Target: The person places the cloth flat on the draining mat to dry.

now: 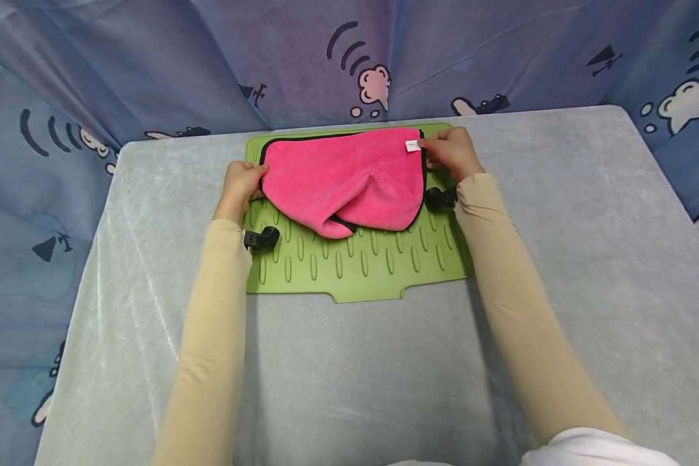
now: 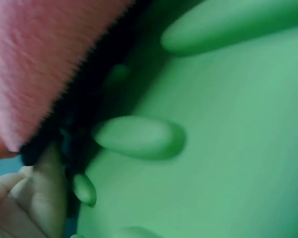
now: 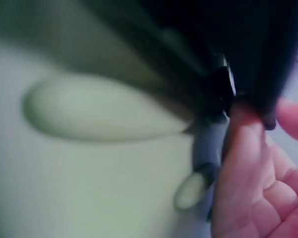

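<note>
A pink plush cloth (image 1: 320, 171) with black edging hangs between both hands over a green ridged mat (image 1: 303, 278). My left hand (image 1: 240, 188) pinches the cloth's left edge; in the left wrist view the thumb and fingers (image 2: 44, 198) meet at the black border of the cloth (image 2: 39, 59). At the right edge, close to a small white tag (image 1: 412, 145), my right hand (image 1: 455, 154) pinches the cloth. The right wrist view shows its fingers (image 3: 243, 168) at the dark border. The cloth's lower edge is folded and bunched near the middle.
The mat lies on a table with a pale grey cover (image 1: 361, 362), near its far edge. Behind the table hangs a blue patterned curtain (image 1: 303, 65). A small black wrist camera (image 1: 262, 238) sits on the left wrist, another camera (image 1: 441, 198) on the right.
</note>
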`<state>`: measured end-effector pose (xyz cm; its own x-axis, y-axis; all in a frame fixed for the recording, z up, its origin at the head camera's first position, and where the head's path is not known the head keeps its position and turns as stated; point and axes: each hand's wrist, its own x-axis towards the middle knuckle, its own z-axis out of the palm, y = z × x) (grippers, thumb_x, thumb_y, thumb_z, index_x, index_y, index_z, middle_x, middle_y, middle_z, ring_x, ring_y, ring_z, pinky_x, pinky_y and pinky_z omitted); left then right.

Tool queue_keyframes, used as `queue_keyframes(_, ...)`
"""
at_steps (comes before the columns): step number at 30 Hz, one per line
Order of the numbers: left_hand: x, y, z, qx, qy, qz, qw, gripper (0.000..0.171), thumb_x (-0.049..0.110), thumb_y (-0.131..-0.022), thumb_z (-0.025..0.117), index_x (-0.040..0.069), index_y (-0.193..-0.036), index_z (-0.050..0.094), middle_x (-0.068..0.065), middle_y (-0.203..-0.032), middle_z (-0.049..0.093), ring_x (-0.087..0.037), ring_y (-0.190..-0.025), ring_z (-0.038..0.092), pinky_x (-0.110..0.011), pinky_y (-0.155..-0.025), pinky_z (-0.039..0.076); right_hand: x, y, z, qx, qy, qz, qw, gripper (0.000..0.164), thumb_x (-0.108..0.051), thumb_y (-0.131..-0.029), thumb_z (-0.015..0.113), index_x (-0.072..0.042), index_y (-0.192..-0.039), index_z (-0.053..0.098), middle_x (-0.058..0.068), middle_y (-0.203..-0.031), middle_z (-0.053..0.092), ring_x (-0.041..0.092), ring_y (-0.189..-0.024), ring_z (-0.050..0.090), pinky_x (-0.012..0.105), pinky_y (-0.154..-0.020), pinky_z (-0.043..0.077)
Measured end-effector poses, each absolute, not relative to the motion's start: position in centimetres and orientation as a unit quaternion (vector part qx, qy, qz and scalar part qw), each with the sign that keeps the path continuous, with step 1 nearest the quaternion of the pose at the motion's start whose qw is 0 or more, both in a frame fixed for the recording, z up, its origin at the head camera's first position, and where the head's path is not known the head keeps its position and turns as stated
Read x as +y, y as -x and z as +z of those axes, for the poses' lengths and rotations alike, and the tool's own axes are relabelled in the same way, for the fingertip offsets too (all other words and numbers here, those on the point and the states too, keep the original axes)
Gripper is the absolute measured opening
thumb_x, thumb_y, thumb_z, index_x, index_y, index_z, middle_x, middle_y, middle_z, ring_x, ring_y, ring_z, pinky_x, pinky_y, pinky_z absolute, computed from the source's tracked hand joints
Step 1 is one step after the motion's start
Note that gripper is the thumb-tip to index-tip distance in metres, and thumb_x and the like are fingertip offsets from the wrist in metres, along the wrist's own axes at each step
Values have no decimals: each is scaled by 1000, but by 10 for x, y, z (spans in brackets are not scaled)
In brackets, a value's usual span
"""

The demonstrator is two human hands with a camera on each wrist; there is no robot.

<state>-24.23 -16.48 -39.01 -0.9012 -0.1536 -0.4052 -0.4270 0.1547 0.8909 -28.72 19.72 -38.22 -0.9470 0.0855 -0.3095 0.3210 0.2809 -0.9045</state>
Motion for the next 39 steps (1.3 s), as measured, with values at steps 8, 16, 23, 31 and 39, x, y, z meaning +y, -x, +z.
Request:
queue_keyframes(8,-162,224,-384,712,186,660,148,26,17,-100,46,-6,-110,51,2,-68,56,-2,-55,59,-16,-56,52,201,266,-383,774,-106,-611,130,13,-11,-89,63,-5,-77,61,-2,-58,59,6,-47,57,18,-49,52)
queue_keyframes(16,-159,232,-389,725,195,654,85,17,10,-98,48,3,-84,51,-2,-67,53,-6,-53,55,-17,-55,52,196,262,-385,777,-89,-612,117,17,-3,-89,60,-7,-72,61,-3,-57,57,5,-46,55,17,-47,51)
queue_keyframes(23,-157,229,-386,716,210,660,90,22,15,-99,48,-4,-107,55,0,-69,54,-4,-55,56,-17,-56,51,199,260,-384,784,-95,-602,114,13,-6,-89,61,-3,-77,62,-2,-57,57,5,-46,55,18,-48,51)
queue_keyframes(31,-159,190,-388,666,172,716,118,49,25,-100,46,-9,-136,39,-12,-98,61,-10,-81,66,-23,-81,54,205,232,-379,790,-66,-582,184,27,-19,-93,60,8,-99,59,2,-63,61,9,-53,61,21,-54,54)
queue_keyframes(39,-159,179,-396,658,119,736,105,42,1,-98,44,-12,-137,36,-27,-129,51,-21,-112,57,-23,-93,47,215,204,-381,734,-22,-630,252,17,-19,-94,60,-4,-89,67,7,-74,68,15,-64,67,25,-62,56)
